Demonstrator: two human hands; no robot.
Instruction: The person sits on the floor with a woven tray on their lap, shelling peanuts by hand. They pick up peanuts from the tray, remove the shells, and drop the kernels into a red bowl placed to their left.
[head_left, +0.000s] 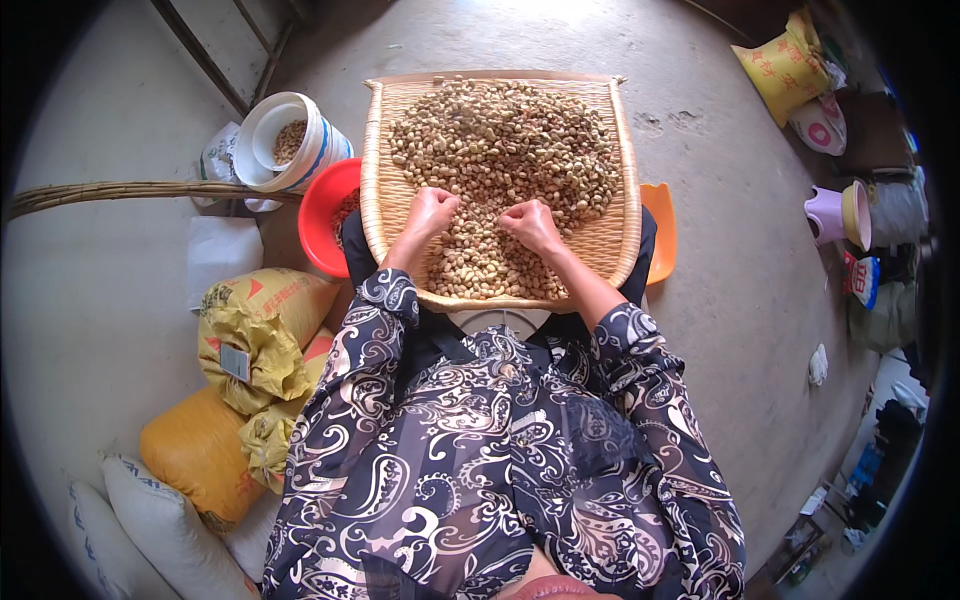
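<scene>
A woven wicker winnowing basket (628, 150) rests across my lap, its near edge against my middle. Small pale-brown nuts or beans (517, 127) lie heaped over its far half, and a second lot reaches down to the near edge. Over the left side of these is my left hand (435, 208), fingers curled, thumb near the fingertips. My right hand (529, 223) is bent the same way above the middle of the basket. Whether either hand pinches a piece is too small to tell.
At the left stand a red plastic basin (319, 217) and a white bucket (315, 154), both with pieces inside. Stuffed yellow sacks (292, 296) lie nearer me. An orange plastic scoop or container (660, 232) sits right of my leg. More bags (791, 67) are at the far right.
</scene>
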